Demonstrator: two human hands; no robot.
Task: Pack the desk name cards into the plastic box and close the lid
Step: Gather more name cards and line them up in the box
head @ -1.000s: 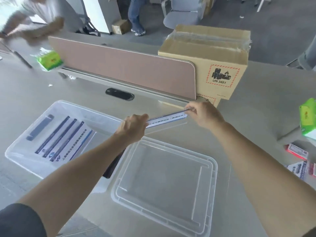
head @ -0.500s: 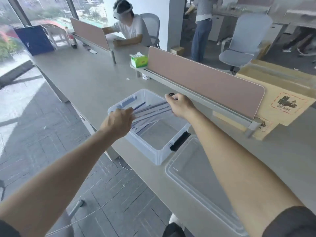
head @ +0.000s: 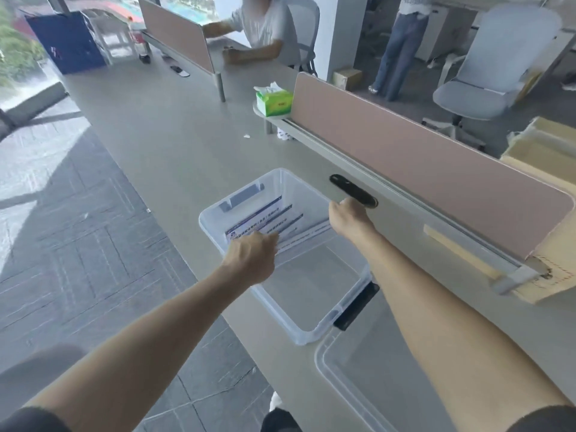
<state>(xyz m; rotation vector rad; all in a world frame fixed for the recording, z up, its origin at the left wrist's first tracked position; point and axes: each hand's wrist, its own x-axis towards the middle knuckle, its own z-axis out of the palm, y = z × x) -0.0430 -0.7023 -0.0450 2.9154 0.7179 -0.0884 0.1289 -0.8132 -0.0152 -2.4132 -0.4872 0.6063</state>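
Observation:
A clear plastic box (head: 299, 330) with black latches sits on the grey desk near its front edge. Several white name cards with blue stripes (head: 265, 218) lie side by side in its far half. My left hand (head: 254, 255) and my right hand (head: 349, 221) each grip one end of another long name card (head: 304, 236), held low inside the box beside the others. The clear lid (head: 346, 372) lies flat on the desk at the lower right, partly under my right forearm.
A pink desk divider (head: 420, 169) runs behind the box, with a black cable grommet (head: 353, 190) in front of it. A green tissue box (head: 274, 99) stands at the divider's left end. Cardboard boxes (head: 548, 145) sit at right. A seated person (head: 261, 29) is across the desk.
Both hands carried the name card from near the cardboard box leftward over the open box and lowered it inside. My view swung left and up with them.

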